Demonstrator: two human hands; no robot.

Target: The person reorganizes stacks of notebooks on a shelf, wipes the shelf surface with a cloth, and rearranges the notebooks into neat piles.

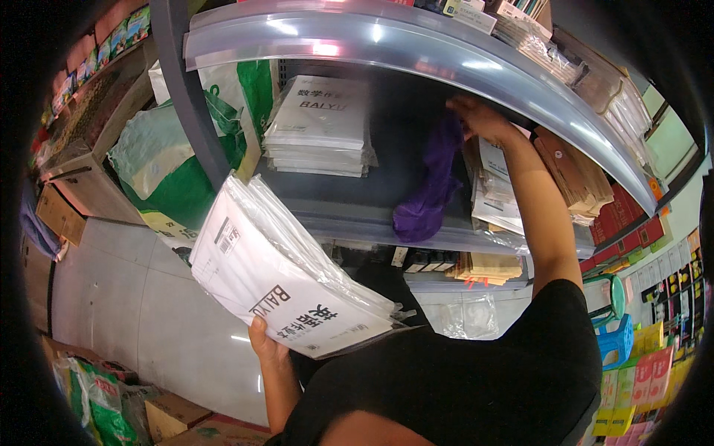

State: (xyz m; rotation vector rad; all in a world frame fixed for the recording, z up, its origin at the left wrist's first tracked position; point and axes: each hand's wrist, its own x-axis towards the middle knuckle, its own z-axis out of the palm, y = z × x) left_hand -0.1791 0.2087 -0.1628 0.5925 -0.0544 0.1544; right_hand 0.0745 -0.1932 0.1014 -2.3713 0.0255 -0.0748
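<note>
My left hand [269, 343] grips the lower edge of a thick stack of plastic-wrapped exercise books [268, 279], tilted and leaning against my body. The top cover bears Chinese print and a barcode label. Deep in the shelf compartment, my right hand [484, 120] holds the upper end of a purple cloth [432, 178]. The cloth trails down over the dark shelf board [346, 192] to its front edge. To the cloth's left lies another pile of wrapped exercise books [323, 122]. Right of it, partly behind my forearm, are more wrapped paper packs [493, 189].
A clear plastic shelf lip [379, 42] curves above my right arm. The grey shelf post [189, 95] stands left, beside a green-and-white sack [173, 161]. Brown paper envelopes [574, 173] sit far right. Cartons [178, 412] lie on the floor lower left; a blue stool [616, 340] is right.
</note>
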